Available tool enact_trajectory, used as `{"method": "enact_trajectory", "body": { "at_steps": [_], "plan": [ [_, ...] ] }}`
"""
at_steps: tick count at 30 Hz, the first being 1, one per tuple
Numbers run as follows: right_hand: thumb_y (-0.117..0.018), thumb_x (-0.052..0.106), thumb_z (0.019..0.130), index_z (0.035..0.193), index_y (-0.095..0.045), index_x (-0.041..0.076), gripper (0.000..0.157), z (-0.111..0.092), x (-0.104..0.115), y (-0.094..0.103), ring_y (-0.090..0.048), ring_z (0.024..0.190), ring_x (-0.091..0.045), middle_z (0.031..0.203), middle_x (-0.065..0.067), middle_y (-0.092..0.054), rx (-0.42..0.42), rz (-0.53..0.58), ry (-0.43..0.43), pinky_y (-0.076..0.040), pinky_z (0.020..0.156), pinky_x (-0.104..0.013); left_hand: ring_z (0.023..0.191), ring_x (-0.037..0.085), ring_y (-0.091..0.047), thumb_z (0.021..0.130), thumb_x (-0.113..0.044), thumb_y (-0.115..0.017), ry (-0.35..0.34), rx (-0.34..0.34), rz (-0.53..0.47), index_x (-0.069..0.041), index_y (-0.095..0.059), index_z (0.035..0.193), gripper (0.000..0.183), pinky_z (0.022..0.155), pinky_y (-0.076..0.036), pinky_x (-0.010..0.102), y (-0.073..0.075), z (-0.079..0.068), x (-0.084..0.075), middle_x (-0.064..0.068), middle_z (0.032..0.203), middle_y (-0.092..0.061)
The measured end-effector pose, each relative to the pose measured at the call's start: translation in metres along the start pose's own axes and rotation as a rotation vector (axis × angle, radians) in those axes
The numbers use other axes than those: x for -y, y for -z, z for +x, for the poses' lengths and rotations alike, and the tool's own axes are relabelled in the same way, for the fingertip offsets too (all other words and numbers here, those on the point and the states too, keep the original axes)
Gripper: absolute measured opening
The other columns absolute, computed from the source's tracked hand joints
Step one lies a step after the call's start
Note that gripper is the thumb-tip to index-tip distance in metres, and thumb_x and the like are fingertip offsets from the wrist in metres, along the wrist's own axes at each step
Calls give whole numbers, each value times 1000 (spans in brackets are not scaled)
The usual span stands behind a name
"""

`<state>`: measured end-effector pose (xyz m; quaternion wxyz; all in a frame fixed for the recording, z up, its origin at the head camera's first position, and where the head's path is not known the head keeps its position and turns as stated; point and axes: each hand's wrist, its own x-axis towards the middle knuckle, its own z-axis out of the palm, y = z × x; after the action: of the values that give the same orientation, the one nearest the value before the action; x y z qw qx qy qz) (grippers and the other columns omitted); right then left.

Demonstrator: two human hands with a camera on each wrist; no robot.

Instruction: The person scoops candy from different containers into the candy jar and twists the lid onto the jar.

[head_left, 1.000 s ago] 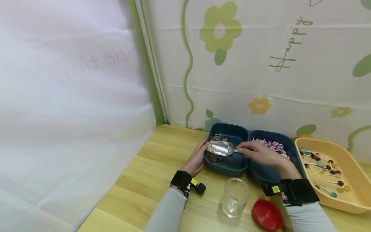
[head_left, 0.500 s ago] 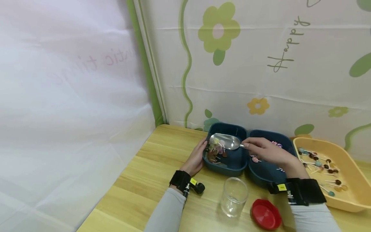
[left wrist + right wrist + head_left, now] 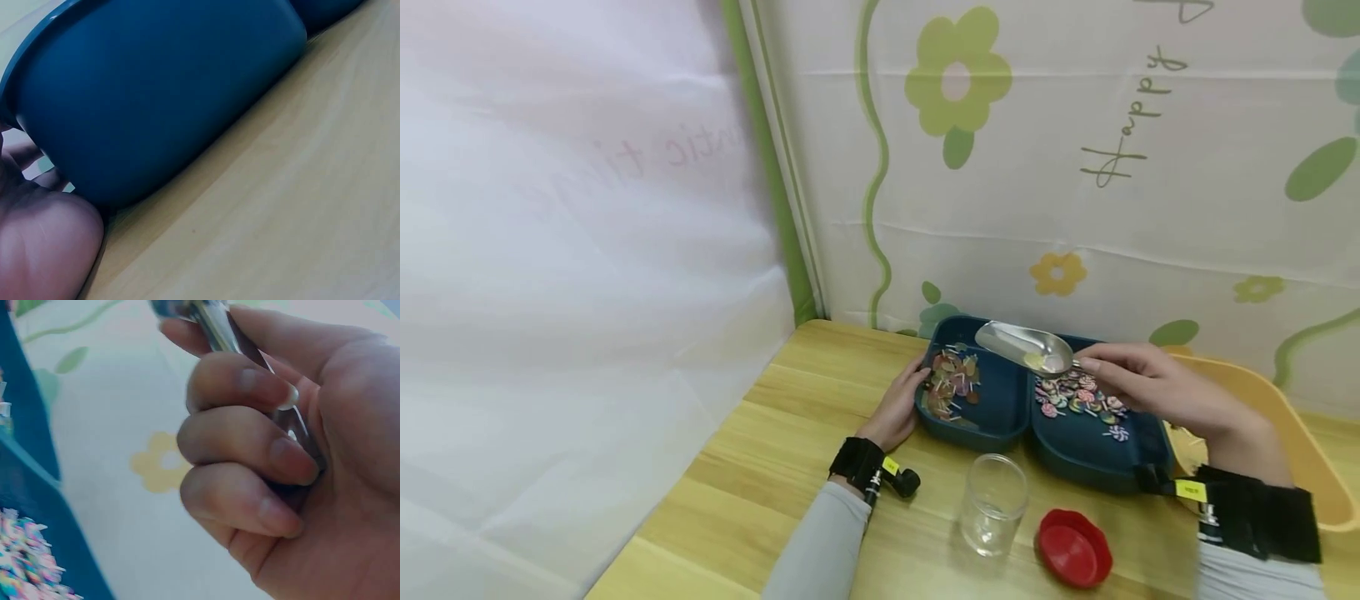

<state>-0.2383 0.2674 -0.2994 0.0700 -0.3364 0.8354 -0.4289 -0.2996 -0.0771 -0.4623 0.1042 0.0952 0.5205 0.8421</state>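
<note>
My right hand (image 3: 1165, 387) grips the handle of a metal scoop (image 3: 1011, 340), its fingers curled round it in the right wrist view. A little pale yellow candy (image 3: 1036, 361) lies in the scoop near the handle. The scoop hangs above the two dark blue bins, over the wall between them. My left hand (image 3: 895, 408) holds the left side of the left blue bin (image 3: 973, 435); some of its fingers are hidden behind it. Small amber lollipops (image 3: 953, 383) lie in that bin's left part. Striped, colourful lollipops (image 3: 1084, 393) lie in the right blue bin (image 3: 1090, 467).
A clear jar (image 3: 994, 508) stands in front of the bins, with a red lid (image 3: 1073, 548) to its right. A yellow bin (image 3: 1300, 442) stands at the far right, partly behind my right arm. A printed curtain (image 3: 970, 208) hangs behind the wooden table (image 3: 760, 450).
My right hand has moved right and up with the scoop, from low over the left bin to above the wall between the bins. Less candy shows in the scoop. My left hand stays at the bin.
</note>
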Motion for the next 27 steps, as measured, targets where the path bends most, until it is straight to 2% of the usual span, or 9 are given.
{"method": "enact_trajectory", "body": {
  "at_steps": [2,4,8,12,18,20,22,24,27],
  "plan": [
    [-43,6,110,124,-67,6,27,-12,4,7,-58,66,-10,72,0,-52,-29,-36,-8,-50,57,-25,154,27,-23,113,-17,-36,-2,8,6,-11,-32,161,49,125,-21,44,0,1,-2,11,168,-24],
    [-44,4,109,125,-67,6,27,-25,7,14,-46,53,-16,64,-3,-40,-59,-81,-13,-42,46,-31,154,27,-21,113,-17,-35,0,14,7,-11,-31,161,49,125,-20,44,0,1,-3,11,168,-23],
    [-46,0,107,129,-67,8,31,-53,10,28,-45,50,-18,66,-2,-45,-85,-157,-20,-40,42,-31,154,28,-20,113,-17,-34,3,16,7,-11,-30,162,49,125,-21,44,-1,0,-2,11,169,-22],
    [-46,-7,105,127,-68,7,34,-71,11,37,-45,53,-18,67,0,-44,-59,-176,14,-38,45,-30,153,27,-23,113,-18,-34,0,8,15,-11,-31,162,49,124,-22,44,-3,0,0,10,168,-24],
    [-49,-14,100,127,-70,10,42,-82,9,38,-47,59,-17,73,-1,-51,-55,-159,63,-36,47,-29,154,26,-22,113,-20,-35,1,12,31,-13,-32,162,49,125,-21,45,-1,0,0,9,168,-23],
    [-50,-16,99,128,-71,10,44,-83,9,38,-46,57,-16,72,0,-50,-31,-160,81,-35,45,-27,154,26,-22,113,-20,-35,3,18,32,-14,-31,162,49,125,-21,44,-1,1,0,9,169,-22],
    [-51,-17,98,128,-71,10,44,-83,10,37,-46,57,-15,75,2,-56,2,-157,93,-36,45,-27,154,26,-23,113,-20,-34,5,22,30,-14,-31,162,49,125,-21,44,-1,1,0,9,169,-22],
    [-54,-16,97,127,-73,10,43,-83,11,37,-52,62,-10,84,6,-67,32,-169,86,-40,47,-24,154,26,-23,113,-20,-35,3,18,29,-13,-31,162,49,125,-21,45,0,2,1,9,169,-23],
    [-57,-12,97,124,-75,12,40,-82,12,35,-63,81,-5,106,5,-76,73,-198,64,-49,58,-22,154,26,-24,113,-21,-36,4,4,28,-13,-32,162,49,125,-21,44,0,3,1,8,168,-25]
  ]
}}
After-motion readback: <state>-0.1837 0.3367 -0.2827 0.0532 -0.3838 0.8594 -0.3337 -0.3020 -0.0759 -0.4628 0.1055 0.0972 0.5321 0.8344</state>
